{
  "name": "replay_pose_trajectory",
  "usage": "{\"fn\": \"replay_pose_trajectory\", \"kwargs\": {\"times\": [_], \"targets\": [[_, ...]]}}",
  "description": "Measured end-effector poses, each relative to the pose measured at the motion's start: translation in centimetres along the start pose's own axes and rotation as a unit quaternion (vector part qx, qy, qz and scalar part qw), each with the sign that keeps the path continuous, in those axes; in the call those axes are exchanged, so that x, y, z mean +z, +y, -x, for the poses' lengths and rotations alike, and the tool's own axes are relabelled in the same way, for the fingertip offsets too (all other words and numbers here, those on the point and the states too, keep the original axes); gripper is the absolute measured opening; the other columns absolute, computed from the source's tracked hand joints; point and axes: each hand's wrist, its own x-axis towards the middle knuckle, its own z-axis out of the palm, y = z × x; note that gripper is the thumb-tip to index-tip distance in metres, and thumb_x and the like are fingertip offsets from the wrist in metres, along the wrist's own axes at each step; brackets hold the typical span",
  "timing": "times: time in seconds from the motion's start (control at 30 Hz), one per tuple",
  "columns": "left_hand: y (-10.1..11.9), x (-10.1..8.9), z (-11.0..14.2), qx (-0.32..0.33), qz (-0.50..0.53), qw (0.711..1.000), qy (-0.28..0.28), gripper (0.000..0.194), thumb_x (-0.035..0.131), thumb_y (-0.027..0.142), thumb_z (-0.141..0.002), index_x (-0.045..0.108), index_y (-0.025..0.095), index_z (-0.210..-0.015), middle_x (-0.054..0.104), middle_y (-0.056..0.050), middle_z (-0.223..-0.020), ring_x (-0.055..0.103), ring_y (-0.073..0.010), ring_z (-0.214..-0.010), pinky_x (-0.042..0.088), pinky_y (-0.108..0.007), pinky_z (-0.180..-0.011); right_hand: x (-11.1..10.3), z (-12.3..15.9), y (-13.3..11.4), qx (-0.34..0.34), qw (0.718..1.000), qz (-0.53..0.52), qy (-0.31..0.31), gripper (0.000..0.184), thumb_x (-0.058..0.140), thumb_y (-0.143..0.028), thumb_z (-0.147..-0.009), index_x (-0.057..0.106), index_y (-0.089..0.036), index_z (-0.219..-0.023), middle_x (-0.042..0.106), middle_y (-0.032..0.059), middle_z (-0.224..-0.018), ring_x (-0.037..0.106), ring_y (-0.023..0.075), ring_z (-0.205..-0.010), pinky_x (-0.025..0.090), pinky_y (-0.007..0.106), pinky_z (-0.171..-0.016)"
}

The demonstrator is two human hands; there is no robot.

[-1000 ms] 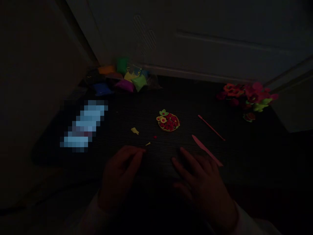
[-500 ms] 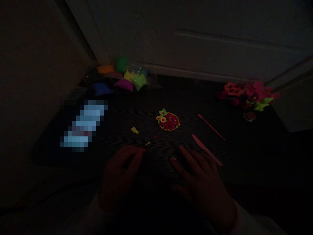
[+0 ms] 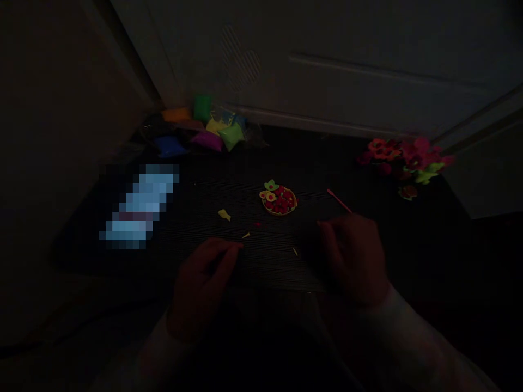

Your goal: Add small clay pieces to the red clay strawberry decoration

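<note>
filling a yellow-rimmed oval basket (image 3: 279,214), red lumps (image 3: 281,206) cluster, left fingers (image 3: 229,260) pressed together, right fingers (image 3: 335,244) unclear.

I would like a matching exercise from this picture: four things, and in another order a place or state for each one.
1. small basket
2. thin pink stick
3. flower bunch
4. purple packet

A. far right, red and pink
B. near end hidden behind the right hand
C. beside a light-green packet
D. holds red pieces

Pairs: 1-D, 2-B, 3-A, 4-C
</note>
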Motion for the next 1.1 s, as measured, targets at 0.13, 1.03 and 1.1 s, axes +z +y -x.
{"fn": "replay_pose_trajectory", "kwargs": {"times": [0.13, 1.03, 1.1], "targets": [[-0.1, 0.1, 0.0, 0.015, -0.001, 1.0, 0.008, 0.019, 0.05, 0.031, -0.078, 0.065, 0.02, -0.079, 0.066, 0.0, -0.079, 0.06, -0.0145, -0.075, 0.047, -0.023, -0.07, 1.4, -2.2, -1.6, -0.07, 0.994, 0.083, -0.03, 0.026, 0.041, -0.025, -0.084, 0.052, -0.019, -0.06, 0.055, 0.0007, -0.055, 0.048, 0.0146, -0.056, 0.027, 0.032, -0.064], [-1.2, 0.1, 0.2, 0.092, 0.059, 0.994, 0.013, 0.017, 0.048, 0.022, -0.08, 0.064, 0.017, -0.08, 0.064, -0.002, -0.078, 0.06, -0.0135, -0.074, 0.047, -0.024, -0.068, 2.8, -2.2, -4.9, -0.23, 0.955, 0.137, -0.129, 0.017, 0.046, -0.014, -0.08, 0.055, -0.018, -0.066, 0.057, -0.0015, -0.056, 0.045, 0.0124, -0.055, 0.021, 0.031, -0.063], [-1.3, 0.1, 0.2, 0.095, 0.062, 0.993, 0.015, 0.017, 0.048, 0.022, -0.08, 0.064, 0.017, -0.08, 0.064, -0.003, -0.078, 0.06, -0.0136, -0.074, 0.047, -0.024, -0.068, 2.7, -2.3, -4.5, -0.221, 0.956, 0.142, -0.132, 0.017, 0.046, -0.014, -0.08, 0.055, -0.018, -0.066, 0.057, -0.0014, -0.056, 0.045, 0.0123, -0.055, 0.023, 0.03, -0.063]]}}
